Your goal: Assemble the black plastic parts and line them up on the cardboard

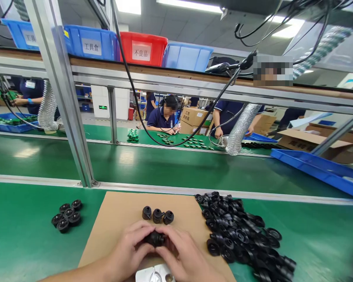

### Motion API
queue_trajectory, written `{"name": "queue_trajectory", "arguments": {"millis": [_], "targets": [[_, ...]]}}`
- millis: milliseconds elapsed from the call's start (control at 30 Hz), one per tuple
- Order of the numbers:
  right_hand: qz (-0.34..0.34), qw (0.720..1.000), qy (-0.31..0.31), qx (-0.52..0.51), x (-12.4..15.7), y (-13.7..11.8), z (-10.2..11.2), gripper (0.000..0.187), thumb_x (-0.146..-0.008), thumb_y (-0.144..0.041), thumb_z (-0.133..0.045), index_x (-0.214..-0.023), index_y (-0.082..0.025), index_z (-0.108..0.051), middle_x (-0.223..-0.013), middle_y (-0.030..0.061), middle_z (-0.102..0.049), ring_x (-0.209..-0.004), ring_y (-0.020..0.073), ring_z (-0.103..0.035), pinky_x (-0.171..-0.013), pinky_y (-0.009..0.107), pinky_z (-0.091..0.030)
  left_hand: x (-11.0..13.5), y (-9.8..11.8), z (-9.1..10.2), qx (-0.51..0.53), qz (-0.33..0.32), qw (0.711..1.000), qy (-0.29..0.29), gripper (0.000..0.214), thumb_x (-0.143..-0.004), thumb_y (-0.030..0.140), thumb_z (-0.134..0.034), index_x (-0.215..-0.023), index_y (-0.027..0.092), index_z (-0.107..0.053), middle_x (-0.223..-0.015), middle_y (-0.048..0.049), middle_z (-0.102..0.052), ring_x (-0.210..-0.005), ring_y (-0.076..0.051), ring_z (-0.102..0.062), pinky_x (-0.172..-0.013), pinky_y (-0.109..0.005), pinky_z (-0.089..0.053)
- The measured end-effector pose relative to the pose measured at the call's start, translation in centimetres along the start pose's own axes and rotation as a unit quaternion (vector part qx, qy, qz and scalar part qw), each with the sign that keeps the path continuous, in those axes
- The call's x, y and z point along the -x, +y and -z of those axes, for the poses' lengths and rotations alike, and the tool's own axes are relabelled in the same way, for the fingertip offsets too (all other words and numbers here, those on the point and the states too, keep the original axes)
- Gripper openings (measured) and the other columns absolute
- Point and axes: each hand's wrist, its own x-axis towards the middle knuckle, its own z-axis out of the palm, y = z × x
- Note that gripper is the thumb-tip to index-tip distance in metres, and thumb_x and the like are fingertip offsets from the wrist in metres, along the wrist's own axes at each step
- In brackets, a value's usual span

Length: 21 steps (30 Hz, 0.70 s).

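Observation:
Both my hands meet over a brown cardboard sheet (114, 219) and pinch one small black plastic part (155, 238) between them. My left hand (129, 248) grips it from the left, my right hand (182, 254) from the right, fingers curled. Just beyond the hands stand three black parts (158, 215) in a row on the cardboard. A big heap of black parts (238, 235) lies to the right. A small cluster of black ring-shaped parts (67, 215) sits to the left on the green mat. A white object (154, 274) lies under my wrists.
A green conveyor belt (164, 166) runs beyond an aluminium frame post (64, 102). A blue tray (320, 168) rests at right. Blue and red bins (142, 49) line the overhead shelf. Cables and a flexible silver hose (238, 131) hang down. Other people work across the belt.

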Motion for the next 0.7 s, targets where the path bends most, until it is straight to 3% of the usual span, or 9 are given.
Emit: {"name": "queue_trajectory", "arguments": {"millis": [100, 167, 233, 300, 367, 433, 500, 600, 700], "targets": [[-0.103, 0.992, 0.025, -0.066, -0.2, -0.2, -1.9, 0.017, -0.099, -0.030, -0.064, -0.112, -0.022, -0.069, -0.079, -0.0006, -0.070, -0.061, 0.0142, -0.060, -0.057, 0.024, -0.047, 0.6, -1.4, -0.2, -0.070, -0.055, 0.996, 0.008, 0.047, -0.096, 0.004, -0.060, -0.132, 0.031, -0.071, -0.117, -0.0061, -0.076, -0.106, -0.023, -0.073, -0.096, -0.031, -0.059], [-0.113, 0.989, 0.037, -0.084, -0.2, -0.4, -2.8, 0.016, -0.097, -0.031, -0.065, -0.107, -0.021, -0.071, -0.072, -0.0026, -0.065, -0.056, 0.0122, -0.055, -0.053, 0.023, -0.041, 0.9, -2.1, -0.3, -0.108, -0.063, 0.992, 0.019, 0.051, -0.095, 0.007, -0.064, -0.139, 0.032, -0.066, -0.120, -0.0068, -0.077, -0.109, -0.025, -0.073, -0.098, -0.032, -0.059], [-0.090, 0.991, 0.025, -0.093, -0.1, -0.3, -3.0, 0.023, -0.092, -0.031, -0.070, -0.114, -0.021, -0.072, -0.075, -0.0025, -0.067, -0.056, 0.0121, -0.057, -0.053, 0.022, -0.042, 1.0, -2.1, -0.4, -0.129, -0.038, 0.991, 0.002, 0.054, -0.093, 0.010, -0.066, -0.142, 0.031, -0.063, -0.124, -0.0084, -0.077, -0.111, -0.028, -0.074, -0.099, -0.036, -0.059], [-0.073, 0.995, 0.010, -0.065, -0.1, -0.2, -2.1, 0.034, -0.090, -0.032, -0.073, -0.122, -0.023, -0.072, -0.078, -0.0018, -0.070, -0.059, 0.0137, -0.061, -0.057, 0.023, -0.046, 0.8, -1.4, -0.1, -0.143, 0.016, 0.989, -0.031, 0.043, -0.091, 0.012, -0.066, -0.131, 0.029, -0.069, -0.117, -0.0099, -0.078, -0.106, -0.031, -0.073, -0.094, -0.039, -0.059], [-0.093, 0.994, 0.012, 0.054, -0.3, 0.3, -0.2, 0.027, -0.096, -0.035, -0.070, -0.120, -0.023, -0.073, -0.083, 0.0005, -0.073, -0.067, 0.0163, -0.067, -0.064, 0.025, -0.050, 0.3, -0.4, 0.6, -0.160, 0.085, 0.982, -0.049, 0.028, -0.089, 0.014, -0.066, -0.113, 0.026, -0.073, -0.106, -0.0100, -0.076, -0.099, -0.031, -0.072, -0.089, -0.040, -0.058], [-0.167, 0.957, 0.027, 0.238, -0.5, 1.3, 2.5, 0.020, -0.106, -0.034, -0.057, -0.111, -0.022, -0.074, -0.092, 0.0040, -0.076, -0.082, 0.0192, -0.072, -0.075, 0.027, -0.052, -0.4, 0.3, 1.9, -0.185, 0.143, 0.971, -0.050, 0.020, -0.084, 0.014, -0.070, -0.101, 0.024, -0.071, -0.104, -0.0089, -0.074, -0.100, -0.032, -0.070, -0.089, -0.040, -0.055], [-0.263, 0.889, 0.038, 0.372, -0.6, 2.7, 5.3, 0.027, -0.111, -0.028, -0.048, -0.110, -0.020, -0.073, -0.107, 0.0093, -0.075, -0.097, 0.0236, -0.075, -0.082, 0.031, -0.053, -1.4, 0.4, 3.4, -0.207, 0.183, 0.960, -0.050, 0.020, -0.078, 0.013, -0.073, -0.095, 0.023, -0.069, -0.103, -0.0068, -0.074, -0.101, -0.032, -0.069, -0.089, -0.040, -0.052], [-0.357, 0.831, 0.058, 0.422, -0.5, 5.0, 8.3, 0.033, -0.111, -0.021, -0.041, -0.110, -0.011, -0.072, -0.111, 0.0192, -0.073, -0.095, 0.0324, -0.077, -0.075, 0.036, -0.054, -3.0, -0.6, 5.1, -0.216, 0.209, 0.953, -0.028, 0.024, -0.079, 0.016, -0.074, -0.102, 0.021, -0.070, -0.106, -0.0076, -0.075, -0.101, -0.032, -0.070, -0.089, -0.041, -0.052], [-0.396, 0.812, 0.044, 0.427, -0.2, 6.8, 9.4, 0.034, -0.110, -0.019, -0.042, -0.103, -0.009, -0.074, -0.107, 0.0213, -0.073, -0.093, 0.0362, -0.078, -0.073, 0.040, -0.054, -4.2, -1.3, 5.8, -0.208, 0.228, 0.951, 0.001, 0.054, -0.083, 0.019, -0.073, -0.136, 0.013, -0.063, -0.121, -0.0145, -0.074, -0.096, -0.029, -0.074, -0.087, -0.039, -0.057]]}}
